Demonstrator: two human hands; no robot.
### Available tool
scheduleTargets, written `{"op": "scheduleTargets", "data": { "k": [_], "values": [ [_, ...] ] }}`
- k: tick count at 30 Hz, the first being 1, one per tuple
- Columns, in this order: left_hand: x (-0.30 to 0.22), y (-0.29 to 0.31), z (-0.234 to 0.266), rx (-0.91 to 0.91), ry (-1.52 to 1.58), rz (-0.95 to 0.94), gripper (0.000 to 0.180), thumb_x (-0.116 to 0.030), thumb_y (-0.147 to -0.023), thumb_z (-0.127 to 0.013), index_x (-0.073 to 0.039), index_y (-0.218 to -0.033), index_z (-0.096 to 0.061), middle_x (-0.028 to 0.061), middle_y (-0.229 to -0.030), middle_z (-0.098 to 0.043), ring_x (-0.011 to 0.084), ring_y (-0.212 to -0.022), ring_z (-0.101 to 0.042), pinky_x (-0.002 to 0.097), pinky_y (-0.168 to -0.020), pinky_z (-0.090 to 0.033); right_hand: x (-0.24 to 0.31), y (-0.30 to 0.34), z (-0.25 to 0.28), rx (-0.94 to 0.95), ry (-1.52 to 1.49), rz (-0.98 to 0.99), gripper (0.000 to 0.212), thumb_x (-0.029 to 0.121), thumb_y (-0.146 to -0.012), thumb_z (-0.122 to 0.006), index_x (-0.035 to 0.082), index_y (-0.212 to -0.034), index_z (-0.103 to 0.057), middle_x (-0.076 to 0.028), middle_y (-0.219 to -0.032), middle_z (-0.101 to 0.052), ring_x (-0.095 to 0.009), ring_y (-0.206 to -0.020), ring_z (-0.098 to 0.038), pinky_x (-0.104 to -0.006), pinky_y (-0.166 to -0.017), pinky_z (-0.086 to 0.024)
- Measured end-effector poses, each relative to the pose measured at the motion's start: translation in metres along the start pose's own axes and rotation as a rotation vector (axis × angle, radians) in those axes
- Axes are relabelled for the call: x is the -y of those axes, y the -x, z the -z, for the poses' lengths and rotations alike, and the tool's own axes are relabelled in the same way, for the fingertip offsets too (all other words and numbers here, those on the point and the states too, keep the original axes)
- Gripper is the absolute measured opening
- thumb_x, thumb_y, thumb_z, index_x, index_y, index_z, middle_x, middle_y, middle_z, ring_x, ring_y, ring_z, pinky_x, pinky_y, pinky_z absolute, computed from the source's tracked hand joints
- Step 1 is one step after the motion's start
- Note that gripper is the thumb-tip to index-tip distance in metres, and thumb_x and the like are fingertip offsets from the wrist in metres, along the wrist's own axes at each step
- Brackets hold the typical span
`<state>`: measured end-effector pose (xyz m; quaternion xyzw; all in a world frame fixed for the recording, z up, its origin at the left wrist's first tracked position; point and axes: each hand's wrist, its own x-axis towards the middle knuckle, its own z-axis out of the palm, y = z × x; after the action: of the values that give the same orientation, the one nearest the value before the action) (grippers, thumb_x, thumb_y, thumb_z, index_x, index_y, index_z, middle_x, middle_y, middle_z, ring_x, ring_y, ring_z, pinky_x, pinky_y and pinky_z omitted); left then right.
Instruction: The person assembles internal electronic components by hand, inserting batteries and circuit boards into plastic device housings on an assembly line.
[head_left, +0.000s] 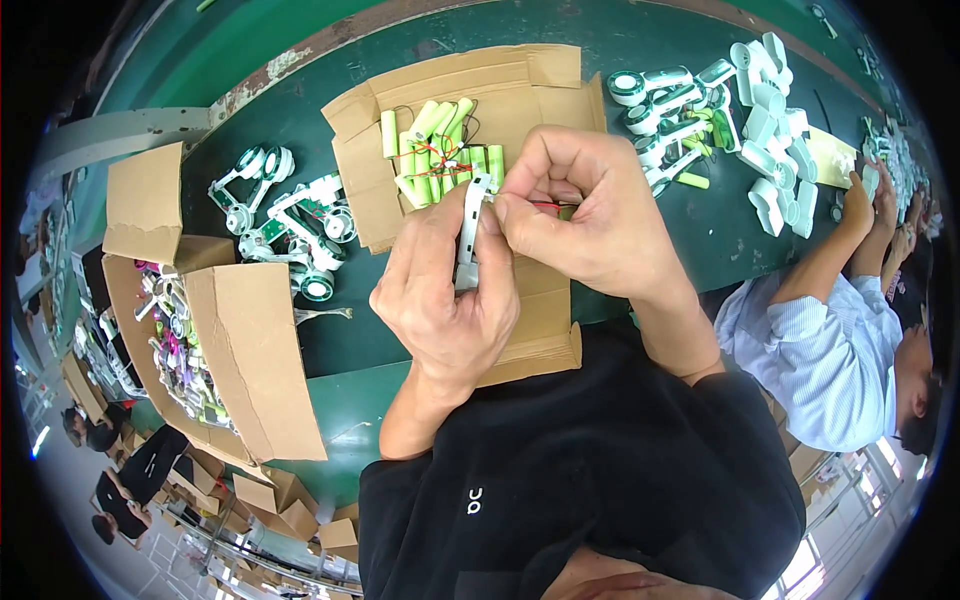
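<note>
My left hand (440, 290) is closed around a slim white plastic part (467, 235) with small slots along its side, held upright over an open cardboard tray. My right hand (590, 215) pinches at the part's upper end. What lies between those fingertips is too small to make out, though a bit of red wire (545, 208) shows under the hand. Behind my hands, several light-green cylindrical battery cells (432, 130) with red and black wires lie in the flattened cardboard tray (480, 72).
White fan-like assemblies (265, 165) lie left on the green table (400, 400). A cardboard box (262, 350) of mixed parts stands near them. More assemblies (660, 120) and pale plastic housings (775, 130) are piled right, where a co-worker in a striped shirt (830, 340) handles parts.
</note>
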<state>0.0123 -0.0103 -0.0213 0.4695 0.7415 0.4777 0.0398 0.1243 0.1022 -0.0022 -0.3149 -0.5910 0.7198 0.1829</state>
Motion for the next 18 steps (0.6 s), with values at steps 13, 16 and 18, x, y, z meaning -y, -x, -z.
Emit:
{"op": "scheduleTargets", "data": {
  "k": [13,16,18],
  "values": [
    [0.001,0.0,-0.001,0.022,-0.039,-0.013,0.02,0.0,-0.085,-0.074,0.002,-0.105,-0.071,0.0147,-0.082,-0.07,0.0308,-0.067,-0.069,0.0369,-0.059,-0.054,-0.007,-0.004,-0.004,0.011,-0.091,0.03,0.009,-0.002,-0.092,-0.068,0.001,-0.089,-0.06,0.001,-0.081,-0.066,0.0,-0.07,-0.055,-0.0179,-0.059,-0.042],
    [0.004,0.002,-0.002,0.004,-0.03,-0.023,0.021,0.001,-0.084,-0.073,0.002,-0.106,-0.071,0.0153,-0.083,-0.07,0.0317,-0.068,-0.069,0.0377,-0.059,-0.055,-0.013,-0.005,-0.008,0.003,-0.107,0.048,0.01,-0.003,-0.093,-0.067,0.001,-0.088,-0.059,0.001,-0.08,-0.065,0.0,-0.069,-0.054,-0.0179,-0.059,-0.042],
    [0.005,0.001,0.001,0.011,-0.035,-0.012,0.022,0.001,-0.084,-0.073,0.002,-0.106,-0.071,0.0158,-0.084,-0.07,0.0322,-0.069,-0.069,0.0379,-0.059,-0.055,-0.015,-0.006,-0.01,0.011,-0.127,0.066,0.01,-0.003,-0.093,-0.067,0.001,-0.088,-0.059,0.002,-0.079,-0.064,0.0,-0.069,-0.054,-0.0182,-0.059,-0.042]
  ]
}}
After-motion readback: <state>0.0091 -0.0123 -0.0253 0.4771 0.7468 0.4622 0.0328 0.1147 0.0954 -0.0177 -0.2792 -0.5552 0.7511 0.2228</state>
